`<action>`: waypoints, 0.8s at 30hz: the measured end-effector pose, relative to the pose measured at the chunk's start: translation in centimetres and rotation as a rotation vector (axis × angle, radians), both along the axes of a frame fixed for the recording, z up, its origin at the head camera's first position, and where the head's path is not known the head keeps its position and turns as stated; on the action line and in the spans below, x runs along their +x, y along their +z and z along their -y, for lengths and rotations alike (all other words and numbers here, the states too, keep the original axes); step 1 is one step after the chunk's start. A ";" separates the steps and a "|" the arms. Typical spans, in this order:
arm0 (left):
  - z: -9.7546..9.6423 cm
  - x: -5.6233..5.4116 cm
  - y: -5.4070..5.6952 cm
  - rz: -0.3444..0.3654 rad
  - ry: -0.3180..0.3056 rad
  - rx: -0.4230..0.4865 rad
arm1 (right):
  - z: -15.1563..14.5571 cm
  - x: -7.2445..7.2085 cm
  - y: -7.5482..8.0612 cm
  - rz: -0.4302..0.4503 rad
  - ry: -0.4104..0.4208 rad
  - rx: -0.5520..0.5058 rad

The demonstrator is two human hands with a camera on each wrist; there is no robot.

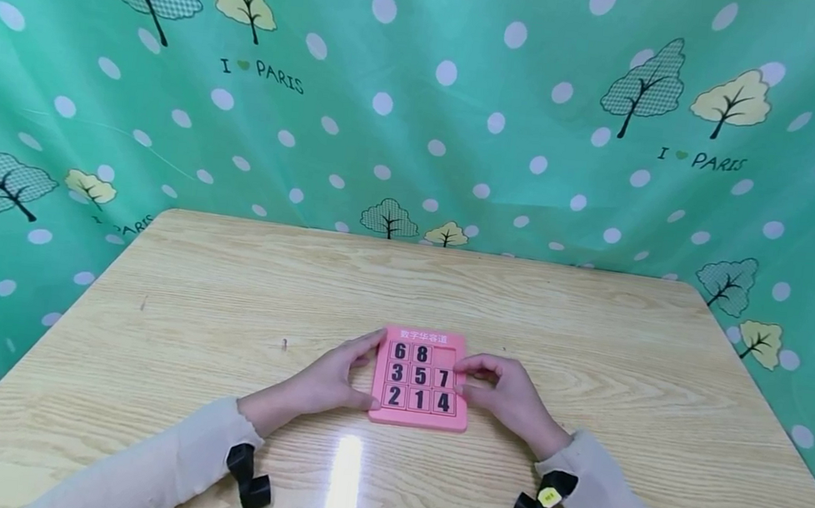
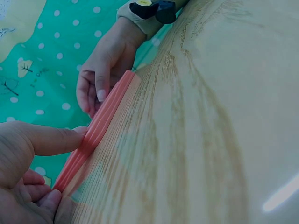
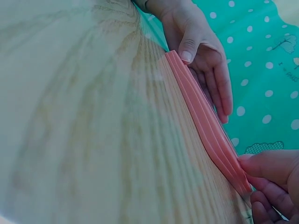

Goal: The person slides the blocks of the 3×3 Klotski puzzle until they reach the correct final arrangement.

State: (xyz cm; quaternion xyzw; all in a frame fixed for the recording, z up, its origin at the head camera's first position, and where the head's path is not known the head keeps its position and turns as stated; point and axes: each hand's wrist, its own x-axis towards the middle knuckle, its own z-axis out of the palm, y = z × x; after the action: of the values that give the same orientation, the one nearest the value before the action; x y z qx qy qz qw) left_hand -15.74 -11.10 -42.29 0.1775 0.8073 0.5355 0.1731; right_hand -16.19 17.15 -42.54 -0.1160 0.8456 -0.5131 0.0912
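Observation:
A pink sliding number puzzle [image 1: 419, 420] lies flat on the table. Its rows read 6, 8 and an open slot [image 1: 444, 357]; then 3, 5, 7; then 2, 1, 4. My left hand [image 1: 328, 377] holds the left side, thumb by the near corner and fingers by the far one. On the right side, my right hand [image 1: 507, 393] has bent fingers and grips the frame beside the 7 tile [image 1: 443, 379]. Both wrist views show the puzzle edge-on, with the thumb [image 2: 70, 140] of my left hand against its pink edge [image 2: 100, 126].
Beneath the puzzle is a light wood-grain table [image 1: 260, 287]. A bright light reflection [image 1: 343, 490] shows on its near part. Behind and around the table hangs a green dotted curtain [image 1: 420, 146] with printed trees. Black devices [image 1: 252, 479] are strapped to both wrists.

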 end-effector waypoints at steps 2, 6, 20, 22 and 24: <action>0.0 0.0 0.0 0.001 0.001 0.000 | 0.0 0.0 0.1 -0.003 0.001 0.004; 0.1 0.1 0.0 0.003 0.003 -0.004 | 0.2 0.4 1.1 -0.008 0.008 -0.005; 0.0 0.1 0.1 0.006 -0.005 0.014 | 1.9 -1.2 0.3 -0.055 0.007 -0.032; 0.1 0.1 0.1 0.007 -0.005 0.013 | 2.2 -1.5 0.3 -0.060 0.014 -0.045; 0.1 0.1 0.1 0.006 -0.006 0.014 | 2.5 -1.7 0.4 -0.062 0.017 -0.052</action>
State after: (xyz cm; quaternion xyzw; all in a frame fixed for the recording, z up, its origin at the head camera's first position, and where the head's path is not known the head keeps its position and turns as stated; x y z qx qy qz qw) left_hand -15.66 -11.17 -42.20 0.1796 0.8024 0.5412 0.1759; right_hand -17.93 14.63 -42.17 -0.1412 0.8333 -0.5304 0.0663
